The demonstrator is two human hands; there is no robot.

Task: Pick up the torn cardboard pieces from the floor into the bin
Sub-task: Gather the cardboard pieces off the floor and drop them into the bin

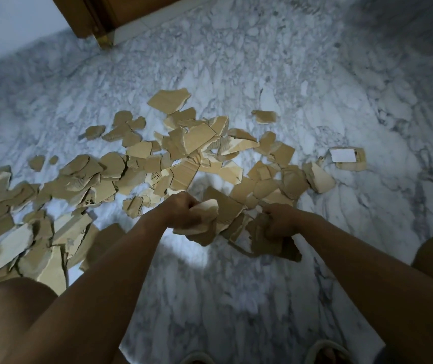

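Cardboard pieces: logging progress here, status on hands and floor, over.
Left hand grips cardboard wad; right hand grips second bunch. Most torn pieces lie scattered on marble floor. No bin in view.

- The torn cardboard pieces [183, 148] lie scattered on the floor [289, 61], in a band running from the near left across to the right.
- The person's left hand [183, 211] and right hand [281, 222] sit side by side at the heap's near edge, each gripping a bunch of pieces.
- A stray piece [265, 116] lies apart behind the heap.
- A labelled piece [346, 158] lies apart to the right.
- A door frame [91, 19] stands far left.
- Slippers [325, 350] sit nearest, below the arms.
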